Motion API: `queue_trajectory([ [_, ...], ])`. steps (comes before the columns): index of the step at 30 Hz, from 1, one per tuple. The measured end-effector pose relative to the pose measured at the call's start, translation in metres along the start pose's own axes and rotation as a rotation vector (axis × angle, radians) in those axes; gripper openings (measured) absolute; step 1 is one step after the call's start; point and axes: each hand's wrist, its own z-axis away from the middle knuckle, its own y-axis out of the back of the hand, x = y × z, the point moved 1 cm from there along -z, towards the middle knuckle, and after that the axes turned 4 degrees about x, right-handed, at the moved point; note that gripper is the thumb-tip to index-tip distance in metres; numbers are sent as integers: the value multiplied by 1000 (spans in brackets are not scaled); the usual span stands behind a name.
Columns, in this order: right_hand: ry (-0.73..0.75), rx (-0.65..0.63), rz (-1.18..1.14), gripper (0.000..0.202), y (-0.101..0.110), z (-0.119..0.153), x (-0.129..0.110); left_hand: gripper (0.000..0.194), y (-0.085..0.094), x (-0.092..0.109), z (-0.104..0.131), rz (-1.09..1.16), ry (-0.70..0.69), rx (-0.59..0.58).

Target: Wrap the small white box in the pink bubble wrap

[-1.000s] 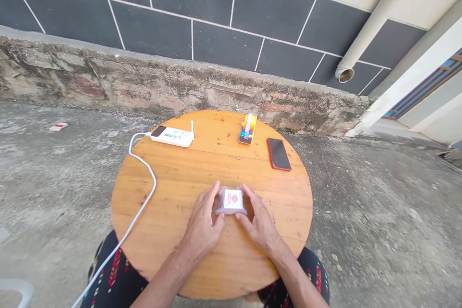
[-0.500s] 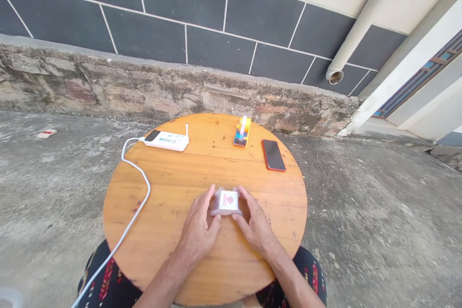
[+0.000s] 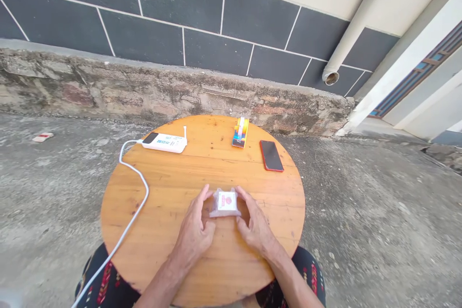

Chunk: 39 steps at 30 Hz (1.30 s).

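Outdoors, tiled wall (image 3: 159, 33): smooth dark rectangles, pale joints, rough stone base (image 3: 151, 91).
Ground (image 3: 361, 211): grey, gritty concrete.
Bench (image 3: 225, 260): round, grained, honey-coloured wood.
Left hand (image 3: 193, 227): wide, thumb and forefinger curved beside the package (image 3: 226, 201).
Right hand (image 3: 255, 226): likewise wide, fingertips by its right corners; whether they touch, I cannot tell.
Corded device (image 3: 166, 142): oblong white plastic, dark-ended, with a smooth cable (image 3: 147, 188).
Smartphone (image 3: 272, 156): flat, glossy black, red-edged.
Package: boxy, in crinkled translucent wrap, on the bench between both hands.
Tape dispenser (image 3: 240, 132): yellow, low, narrow.
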Motion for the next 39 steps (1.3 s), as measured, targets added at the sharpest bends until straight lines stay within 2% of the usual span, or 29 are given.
queue_trajectory([
  [11, -27, 13, -31, 75, -1, 1, 5, 71, 3, -6, -3, 71, 97, 37],
  [21, -71, 193, -105, 50, -6, 1, 12, 73, 4, -10, -4, 146, 180, 65],
  [39, -120, 203, -148, 45, -5, 0, 8, 63, 5, -13, -7, 236, 199, 108],
])
